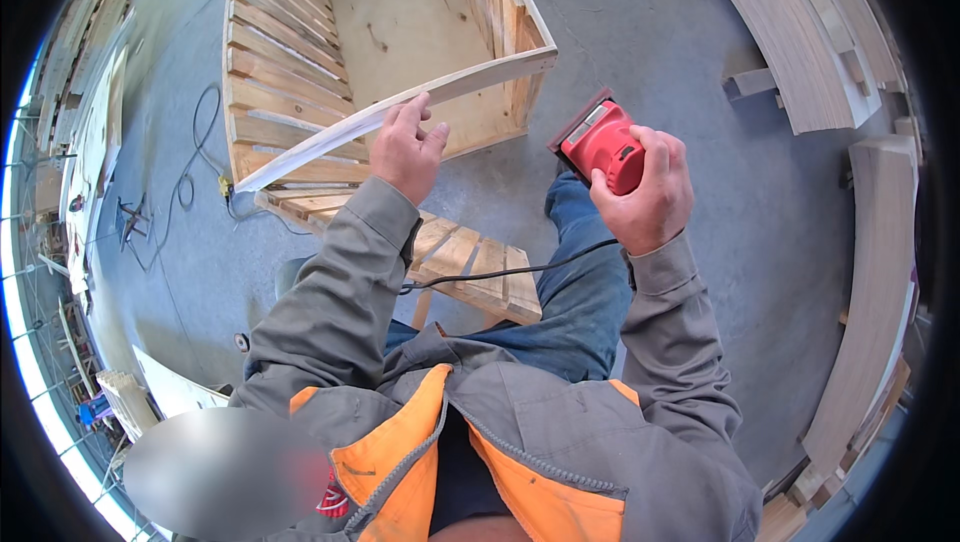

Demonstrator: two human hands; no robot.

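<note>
My right hand (652, 187) grips a red palm sander (608, 152), with the thumb and fingers around its rounded body. The sander is off the wood, tilted, with its flat sanding pad facing away from me. My left hand (408, 150) lies at the near top rail (320, 140) of a slatted wooden crate (285, 67). Its fingers are stretched out and touch the rail, the thumb held apart, and it holds nothing. The rail is pale, almost white, on its left part. A black cord (510, 270) passes across my leg.
Below the crate's near side is a slatted wooden piece (465, 260) by my legs. A cable (185, 182) with a yellow connector lies on the grey floor at left. Long stacked boards stand at right (870, 272) and upper right (800, 32). White sheets (100, 142) lean at far left.
</note>
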